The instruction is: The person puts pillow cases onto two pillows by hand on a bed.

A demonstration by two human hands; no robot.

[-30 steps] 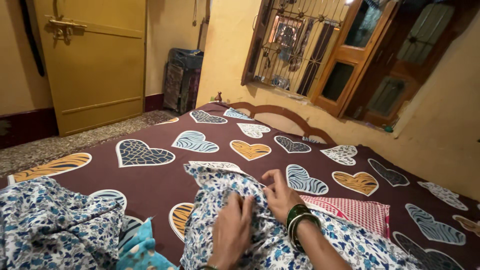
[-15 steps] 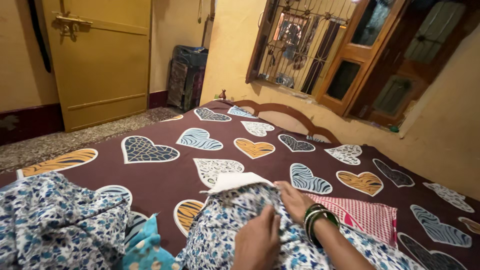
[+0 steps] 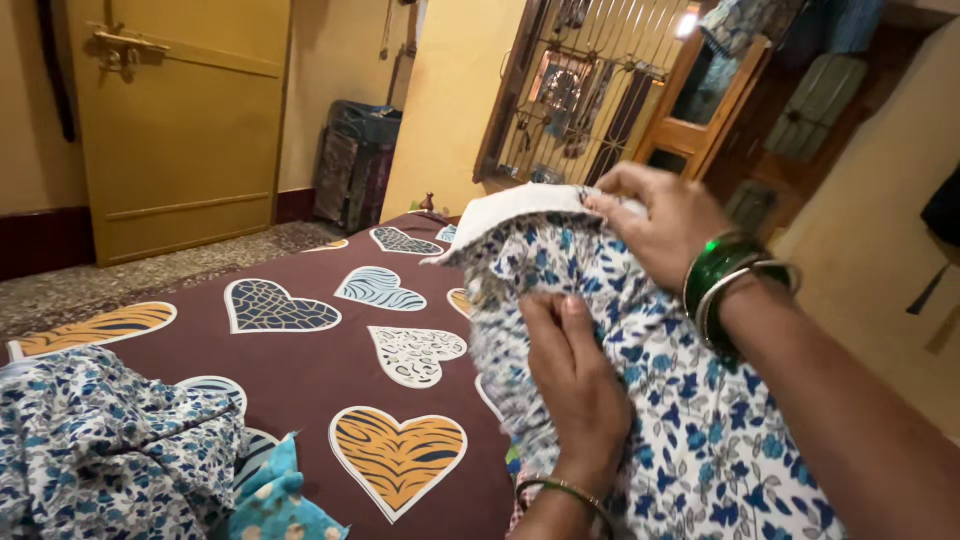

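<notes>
**Floral garment lifted above the bed, both hands gripping**

Right hand [image 3: 665,222], with green bangles [image 3: 730,285] at the wrist, pinches the white-lined upper edge of the floral garment [image 3: 680,430] and holds it raised in front of the window [image 3: 610,90]. Left hand [image 3: 575,385] is closed on a bunch of the same cloth lower down, thumb and fingers pressed into the fabric. The garment hangs between the two grips and drapes toward the person, clear of the heart-print bedsheet [image 3: 300,370]. Judged from this view, the piece is picked up and partly opened out but remains crumpled, with no neat fold yet made. A second floral cloth [image 3: 100,450] and a turquoise cloth [image 3: 270,500] lie in a heap at lower left.
</notes>
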